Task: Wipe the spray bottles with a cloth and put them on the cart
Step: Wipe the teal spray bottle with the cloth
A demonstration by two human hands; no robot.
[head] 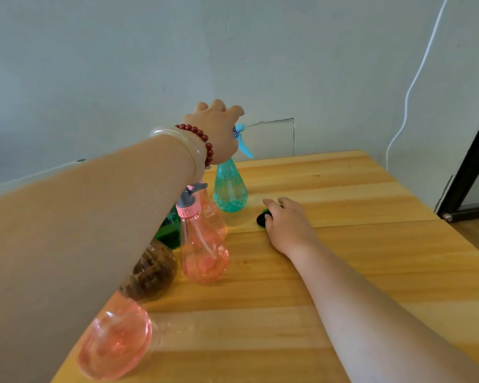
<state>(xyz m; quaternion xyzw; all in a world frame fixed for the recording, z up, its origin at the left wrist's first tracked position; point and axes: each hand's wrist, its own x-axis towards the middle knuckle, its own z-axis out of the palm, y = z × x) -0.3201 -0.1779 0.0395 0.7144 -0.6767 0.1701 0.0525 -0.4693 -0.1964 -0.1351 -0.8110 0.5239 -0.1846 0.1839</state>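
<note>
Left hand point(219, 128) grips teal bottle point(230, 189) near table's point(343, 272) far edge.

This is a plain, sparsely furnished indoor room, either a home or a small workroom; which of the two cannot be told. A bare, pale painted wall point(122, 64) rises just beyond the fingers point(219, 106) of the left hand point(216, 134), with a cracked patch point(271, 136) to their right. A white cable point(405, 106) runs down the wall farther right. A light wooden desk point(343, 258) lies under the fingers point(271, 203) of the right hand point(288, 225). Far to their right are a dark door frame point(470, 164) and a wood floor point(473, 230).
</note>
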